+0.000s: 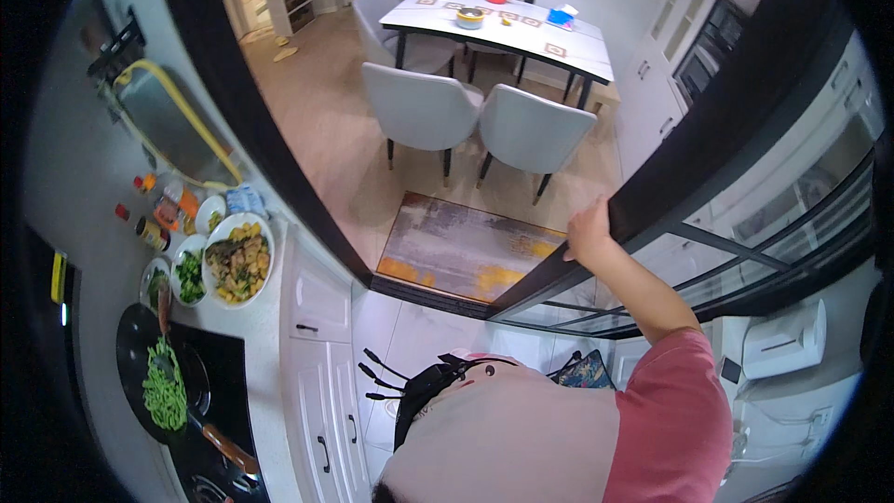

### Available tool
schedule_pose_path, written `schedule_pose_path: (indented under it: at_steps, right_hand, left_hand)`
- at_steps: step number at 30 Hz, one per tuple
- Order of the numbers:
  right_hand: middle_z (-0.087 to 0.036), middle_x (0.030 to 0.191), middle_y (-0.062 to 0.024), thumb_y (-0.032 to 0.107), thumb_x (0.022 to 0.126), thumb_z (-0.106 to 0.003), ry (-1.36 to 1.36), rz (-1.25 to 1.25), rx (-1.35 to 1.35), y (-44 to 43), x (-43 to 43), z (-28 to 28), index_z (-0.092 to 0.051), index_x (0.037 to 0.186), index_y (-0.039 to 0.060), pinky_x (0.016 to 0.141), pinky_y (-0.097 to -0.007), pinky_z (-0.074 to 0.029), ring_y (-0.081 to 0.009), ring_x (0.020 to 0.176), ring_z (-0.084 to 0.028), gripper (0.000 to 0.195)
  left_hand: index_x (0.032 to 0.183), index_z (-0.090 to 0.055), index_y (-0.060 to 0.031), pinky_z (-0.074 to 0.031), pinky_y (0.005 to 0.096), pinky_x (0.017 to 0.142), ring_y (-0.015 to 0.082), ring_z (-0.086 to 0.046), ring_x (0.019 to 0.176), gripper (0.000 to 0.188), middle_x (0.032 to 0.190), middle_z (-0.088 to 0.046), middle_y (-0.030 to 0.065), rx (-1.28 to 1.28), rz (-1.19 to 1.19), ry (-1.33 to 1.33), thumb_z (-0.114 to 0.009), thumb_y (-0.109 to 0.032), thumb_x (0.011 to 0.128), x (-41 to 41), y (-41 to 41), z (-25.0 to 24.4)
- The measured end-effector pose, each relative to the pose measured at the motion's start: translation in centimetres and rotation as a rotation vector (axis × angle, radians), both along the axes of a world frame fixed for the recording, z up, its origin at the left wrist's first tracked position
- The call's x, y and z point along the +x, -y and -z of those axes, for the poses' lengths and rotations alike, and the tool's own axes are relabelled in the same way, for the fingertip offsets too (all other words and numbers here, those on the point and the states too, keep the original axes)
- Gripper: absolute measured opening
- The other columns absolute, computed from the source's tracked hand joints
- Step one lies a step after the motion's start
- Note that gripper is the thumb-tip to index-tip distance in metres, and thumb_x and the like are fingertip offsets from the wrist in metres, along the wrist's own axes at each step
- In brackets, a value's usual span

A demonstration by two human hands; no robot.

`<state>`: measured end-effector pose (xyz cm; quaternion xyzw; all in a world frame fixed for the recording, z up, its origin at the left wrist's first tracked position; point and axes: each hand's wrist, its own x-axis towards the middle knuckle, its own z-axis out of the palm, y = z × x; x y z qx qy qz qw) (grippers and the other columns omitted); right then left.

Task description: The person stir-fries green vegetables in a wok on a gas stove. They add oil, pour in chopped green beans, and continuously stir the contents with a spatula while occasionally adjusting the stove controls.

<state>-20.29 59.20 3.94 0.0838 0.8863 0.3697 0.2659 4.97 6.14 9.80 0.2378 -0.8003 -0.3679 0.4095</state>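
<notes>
My right hand is at the edge of a black-framed glass door, its fingers curled around the dark frame. The arm in its pink sleeve reaches out to the right of my body. My left hand is out of view. On the left, a black wok holding green beans sits on a dark cooktop. A wooden-handled utensil rests in the wok. Next to it on the counter stand a large plate of meat and potatoes and a bowl of chopped greens.
Beyond the doorway, a patterned mat lies before two grey chairs and a white dining table with bowls on it. A black floor track crosses the threshold. Bottles stand behind the dishes; white cabinets line the left.
</notes>
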Motion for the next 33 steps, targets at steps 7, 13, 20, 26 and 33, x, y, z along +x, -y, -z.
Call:
schedule_pose_path:
  at_steps: [7, 13, 20, 26, 33]
  right_hand:
    - [-0.049, 0.137, -0.0086, 0.046, 0.089, -0.049, 0.006, -0.487, 0.136, 11.7, -0.9, -2.3, -0.04, 0.141, 0.0141, 0.107, -0.0688, -0.001, -0.038, 0.134, -0.033, 0.061]
    - [-0.052, 0.129, -0.0122, 0.029, 0.093, -0.045, 0.032, -0.462, 0.241, 9.5, -2.2, -0.3, -0.047, 0.132, 0.0207, 0.105, -0.0634, -0.016, -0.034, 0.126, -0.043, 0.04]
    - [-0.066, 0.104, -0.0076, 0.051, 0.048, -0.086, 0.375, -0.607, -0.004, 9.1, -7.5, -0.5, -0.06, 0.12, 0.018, 0.088, -0.0442, -0.044, -0.0263, 0.104, -0.061, 0.083]
    - [-0.066, 0.106, -0.0144, 0.053, 0.053, -0.083, 0.416, -0.566, -0.128, 13.5, -11.3, -1.8, -0.06, 0.12, 0.0143, 0.089, -0.0452, -0.046, -0.0329, 0.104, -0.061, 0.081]
    - [-0.064, 0.105, -0.0121, 0.033, 0.057, -0.081, 0.198, -0.729, -0.261, 19.0, -13.9, -1.9, -0.061, 0.106, 0.0076, 0.081, -0.0419, -0.048, -0.0299, 0.101, -0.062, 0.058]
  left_hand:
    - [0.114, -0.058, -0.002, -0.05, 0.0305, 0.081, 0.018, -0.062, 0.095, 0.025, 0.107, -0.064, 0.0158, -0.034, -0.249, 0.408, -0.054, -0.02, 0.096, 4.1, 3.9, 3.2]
    - [0.128, -0.048, -0.0009, -0.041, 0.0343, 0.097, 0.0255, -0.055, 0.112, 0.04, 0.121, -0.057, 0.0183, 0.338, -0.314, 0.576, -0.046, -0.028, 0.099, 7.5, 6.0, 9.2]
    - [0.126, -0.049, 0.0011, -0.039, 0.0355, 0.099, 0.0243, -0.056, 0.112, 0.042, 0.117, -0.06, 0.0193, 0.567, -0.102, 0.4, -0.044, -0.032, 0.1, 6.4, 7.5, 10.8]
    - [0.117, -0.056, 0.0012, -0.045, 0.0323, 0.088, 0.0206, -0.059, 0.095, 0.044, 0.106, -0.064, 0.0144, 0.647, -0.057, 0.328, -0.037, -0.036, 0.101, 3.6, 8.1, 10.7]
    - [0.103, -0.062, 0.0037, -0.05, 0.0341, 0.075, 0.0225, -0.064, 0.086, 0.034, 0.091, -0.067, 0.0153, 0.645, 0.163, 0.873, -0.041, -0.023, 0.1, 2.7, 6.6, 12.1]
